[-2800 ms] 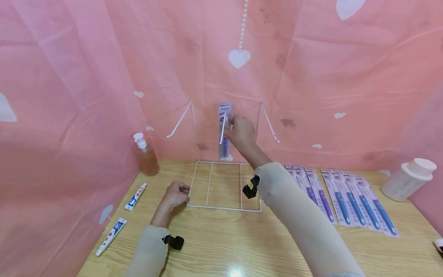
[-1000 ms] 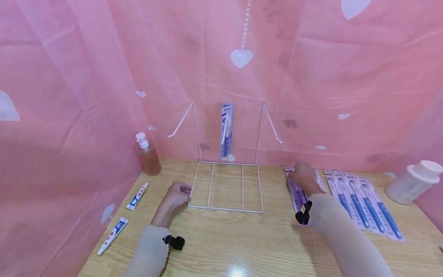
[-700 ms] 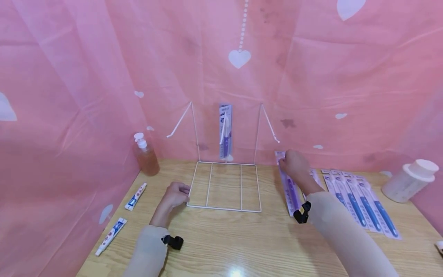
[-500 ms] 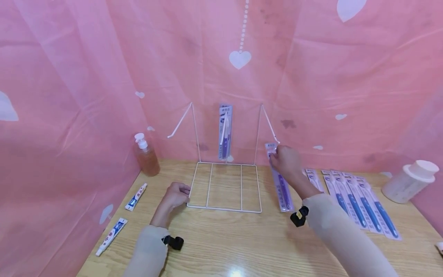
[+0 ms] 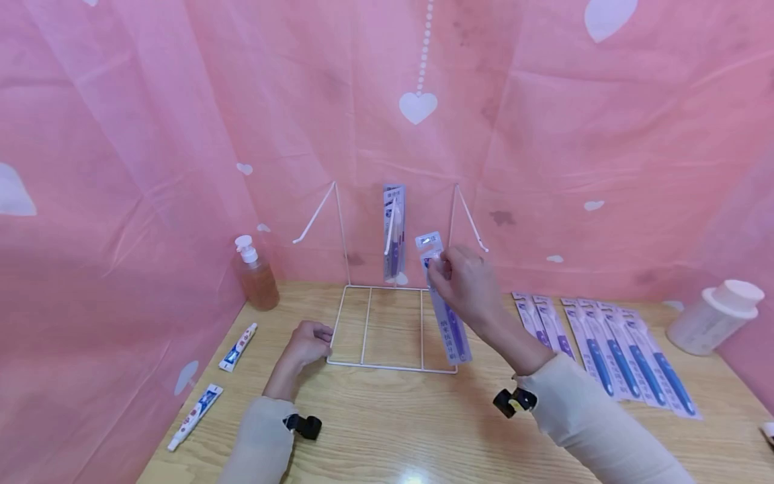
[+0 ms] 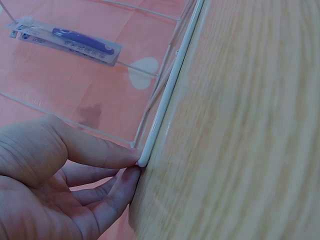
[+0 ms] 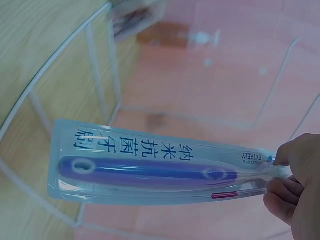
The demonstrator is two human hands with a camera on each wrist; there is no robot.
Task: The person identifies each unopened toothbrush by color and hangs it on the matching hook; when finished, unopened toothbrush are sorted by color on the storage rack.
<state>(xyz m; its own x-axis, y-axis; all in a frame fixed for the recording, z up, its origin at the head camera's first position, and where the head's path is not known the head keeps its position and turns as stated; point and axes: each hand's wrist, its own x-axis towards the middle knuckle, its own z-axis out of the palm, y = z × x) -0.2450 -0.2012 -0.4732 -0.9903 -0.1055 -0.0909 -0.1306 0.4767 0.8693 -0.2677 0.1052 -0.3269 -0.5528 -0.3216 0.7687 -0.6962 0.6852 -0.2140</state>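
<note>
My right hand [image 5: 468,282] pinches a packaged purple toothbrush [image 7: 150,170] near the top of its pack, which tilts over the right side of the white wire rack [image 5: 392,366]. The pack's hanging hole shows above the fingers in the head view. At the rack's left side, my left hand [image 5: 307,343] pinches the base wire between thumb and finger, as the left wrist view shows. More than one packaged purple toothbrush [image 5: 394,255] hangs on the rack's middle hook. The left hook [image 5: 314,212] and right hook [image 5: 471,218] bear nothing.
Packaged purple toothbrushes [image 5: 556,329] and several blue ones [image 5: 629,356] lie in a row at the right. A white bottle [image 5: 713,319] leans beyond them. At the left are a pump bottle [image 5: 259,279] and two toothpaste tubes [image 5: 238,347]. Pink cloth hangs behind.
My right hand went from the middle hook to the row at the right, picked up a purple toothbrush pack and brought it left to the rack. The left hand stayed on the base wire.
</note>
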